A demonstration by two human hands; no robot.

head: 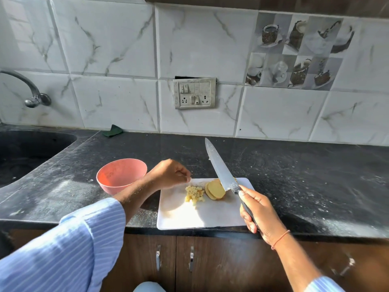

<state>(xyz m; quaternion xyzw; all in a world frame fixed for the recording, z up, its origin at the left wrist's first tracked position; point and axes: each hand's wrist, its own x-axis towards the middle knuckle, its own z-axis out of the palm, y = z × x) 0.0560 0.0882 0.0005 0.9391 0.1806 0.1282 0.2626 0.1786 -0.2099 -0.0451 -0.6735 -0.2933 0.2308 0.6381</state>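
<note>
The dark speckled table carries a white cutting board at its near edge, and a pink bowl stands just left of the board. The right grip is wrapped round the handle of a long knife, blade slanting up and away, its heel just over the potato slices. The left grip hovers curled above the board's far left corner; whether it pinches anything I cannot tell. Diced potato lies heaped beside the slices
</note>
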